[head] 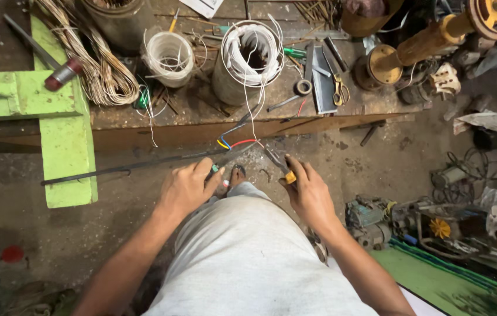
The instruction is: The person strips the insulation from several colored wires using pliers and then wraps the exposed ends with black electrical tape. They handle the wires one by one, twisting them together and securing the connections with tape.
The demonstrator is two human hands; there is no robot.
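Pinching a black cable (143, 165) is the left hand (187, 187); the right hand (310, 193) grips yellow-handled pliers (279, 167) near the workbench (202, 126) front edge.

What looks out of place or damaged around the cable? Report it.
The black cable in the left hand ends in bared coloured wires, splayed apart. The right hand holds yellow-handled pliers beside them. White wire spills loosely off its coil.

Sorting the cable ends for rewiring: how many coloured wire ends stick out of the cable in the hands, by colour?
Red wire: 1
Blue wire: 1
Yellow wire: 1
Total: 3, fanned from the black cable held in the left hand.
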